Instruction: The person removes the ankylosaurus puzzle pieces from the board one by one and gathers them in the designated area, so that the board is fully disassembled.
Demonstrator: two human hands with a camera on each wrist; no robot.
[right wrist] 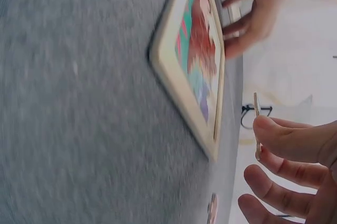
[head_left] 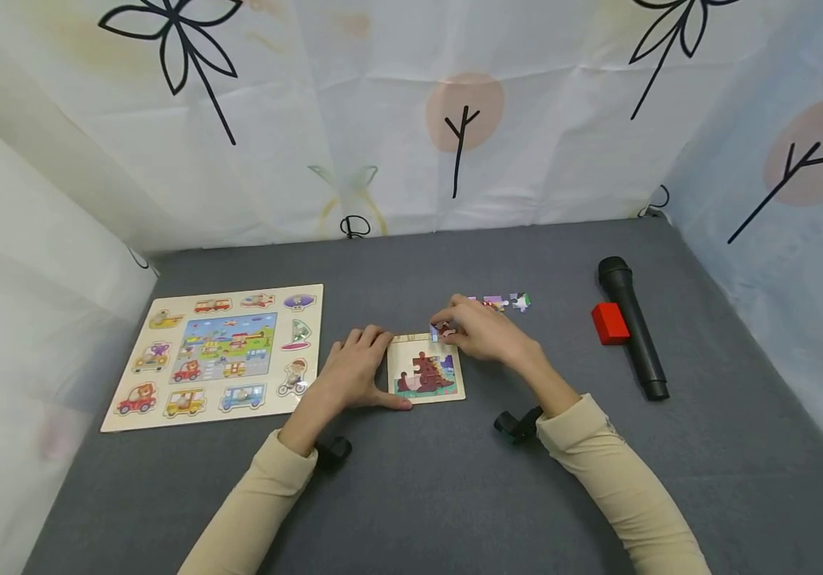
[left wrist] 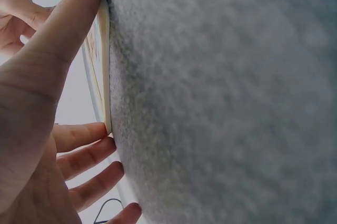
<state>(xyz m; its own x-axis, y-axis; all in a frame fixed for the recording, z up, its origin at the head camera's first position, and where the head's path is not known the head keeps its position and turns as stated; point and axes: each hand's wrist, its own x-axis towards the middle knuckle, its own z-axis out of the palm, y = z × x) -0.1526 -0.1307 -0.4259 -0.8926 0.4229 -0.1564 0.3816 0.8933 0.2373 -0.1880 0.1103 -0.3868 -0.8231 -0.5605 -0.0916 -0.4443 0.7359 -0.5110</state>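
Note:
A small wooden puzzle frame (head_left: 427, 399) lies on the grey table, its lower part filled with brown and teal pieces. The left hand (head_left: 356, 371) rests at its left side, thumb along the near edge and fingers at the far left corner; in the left wrist view the thumb and fingertips of this hand (left wrist: 58, 92) touch the pale frame edge (left wrist: 106, 66). Above the frame's far right corner, the right hand (head_left: 483, 329) pinches a puzzle piece (head_left: 436, 332). From the right wrist, the piece (right wrist: 257, 147) appears edge-on between thumb and finger of that hand (right wrist: 300, 166), apart from the frame (right wrist: 176, 84).
Several loose pieces (head_left: 520, 302) lie beyond the right hand. A large vehicle puzzle board (head_left: 213, 422) is at the left. On the right, a red block (head_left: 610, 323) sits beside a black microphone (head_left: 637, 335). Patterned cloth (head_left: 382, 120) hangs behind and at the sides.

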